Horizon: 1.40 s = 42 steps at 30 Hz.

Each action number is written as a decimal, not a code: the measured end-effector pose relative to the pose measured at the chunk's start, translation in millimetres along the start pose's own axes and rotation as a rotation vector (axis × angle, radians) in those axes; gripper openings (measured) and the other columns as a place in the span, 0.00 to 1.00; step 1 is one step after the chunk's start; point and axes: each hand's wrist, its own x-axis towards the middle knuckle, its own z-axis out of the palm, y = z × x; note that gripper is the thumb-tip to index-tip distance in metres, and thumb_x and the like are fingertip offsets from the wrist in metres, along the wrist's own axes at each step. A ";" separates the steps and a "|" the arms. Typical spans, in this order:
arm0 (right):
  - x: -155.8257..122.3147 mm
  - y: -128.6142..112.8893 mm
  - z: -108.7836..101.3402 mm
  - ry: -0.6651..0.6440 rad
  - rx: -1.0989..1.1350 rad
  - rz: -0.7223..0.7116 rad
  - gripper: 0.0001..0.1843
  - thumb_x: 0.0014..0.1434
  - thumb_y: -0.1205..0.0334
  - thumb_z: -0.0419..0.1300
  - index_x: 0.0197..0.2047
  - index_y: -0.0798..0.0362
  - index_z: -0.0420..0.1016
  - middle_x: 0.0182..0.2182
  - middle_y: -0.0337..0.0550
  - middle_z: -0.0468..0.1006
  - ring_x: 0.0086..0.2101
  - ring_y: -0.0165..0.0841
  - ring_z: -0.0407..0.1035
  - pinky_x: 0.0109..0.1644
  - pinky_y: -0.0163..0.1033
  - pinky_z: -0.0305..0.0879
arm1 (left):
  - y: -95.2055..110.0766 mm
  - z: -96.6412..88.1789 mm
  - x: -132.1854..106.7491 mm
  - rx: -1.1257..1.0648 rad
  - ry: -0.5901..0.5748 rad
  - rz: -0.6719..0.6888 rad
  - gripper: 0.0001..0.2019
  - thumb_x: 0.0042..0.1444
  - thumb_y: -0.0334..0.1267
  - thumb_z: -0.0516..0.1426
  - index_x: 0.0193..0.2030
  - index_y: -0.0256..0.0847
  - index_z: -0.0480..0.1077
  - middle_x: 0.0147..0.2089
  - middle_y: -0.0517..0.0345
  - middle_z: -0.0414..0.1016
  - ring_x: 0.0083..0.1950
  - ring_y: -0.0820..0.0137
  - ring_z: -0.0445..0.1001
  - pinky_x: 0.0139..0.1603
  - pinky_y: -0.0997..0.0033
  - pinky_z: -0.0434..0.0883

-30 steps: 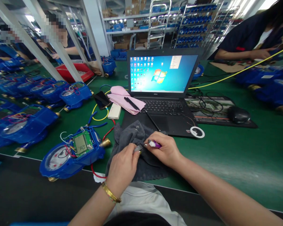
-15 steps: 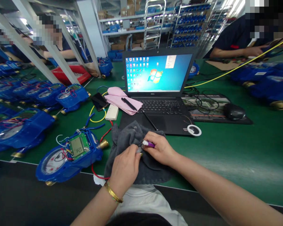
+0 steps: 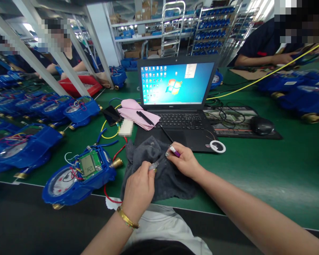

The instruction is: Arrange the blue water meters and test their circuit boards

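Above a dark grey cloth (image 3: 146, 150) my left hand (image 3: 139, 187) is closed, pinching a small translucent piece with thin metal prongs (image 3: 153, 165) between thumb and fingers. My right hand (image 3: 184, 161) is closed around a purple-and-white stick-like object (image 3: 174, 151); its exact kind I cannot make out. The tips of the two hands are a short gap apart. Left of the cloth lies a blue water meter (image 3: 79, 177) with its circuit board and small display (image 3: 87, 164) exposed, and a brass pipe end facing the cloth.
A laptop (image 3: 172, 113) stands behind the cloth, a black pen on it. Pink papers (image 3: 138, 115), a phone (image 3: 111, 115) and a white tape roll (image 3: 217, 146) lie near it. A mouse (image 3: 262, 125) is to the right. Several blue meters line the left; other people work beyond.
My hands have moved apart: the right went up and to the right with the purple-and-white object, the left slightly down and left. The pronged piece shows more clearly now.
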 end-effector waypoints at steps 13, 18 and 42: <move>-3.4 -7.5 7.2 -0.079 -0.025 -0.082 0.07 0.57 0.63 0.56 0.28 0.53 0.66 0.26 0.40 0.67 0.29 0.32 0.63 0.33 0.37 0.58 | -1.2 1.9 -1.4 -0.096 -0.033 0.007 0.09 0.64 0.35 0.42 0.40 0.41 0.62 0.34 0.55 0.72 0.35 0.61 0.73 0.32 0.66 0.59; -4.7 -9.4 1.8 -0.074 -0.106 -0.062 0.08 0.56 0.64 0.55 0.40 0.53 0.70 0.33 0.43 0.72 0.35 0.35 0.67 0.39 0.39 0.63 | -10.4 -6.3 -13.0 -0.333 0.120 0.043 0.12 0.65 0.38 0.42 0.43 0.40 0.64 0.36 0.56 0.71 0.37 0.66 0.71 0.36 0.67 0.63; -6.7 -123.4 44.9 -0.532 0.799 0.308 0.24 0.52 0.42 0.63 0.41 0.54 0.75 0.31 0.45 0.76 0.30 0.30 0.69 0.31 0.33 0.63 | -10.3 -59.5 -56.2 -0.925 0.622 0.091 0.07 0.61 0.32 0.51 0.45 0.44 0.60 0.50 0.54 0.76 0.53 0.69 0.74 0.52 0.65 0.73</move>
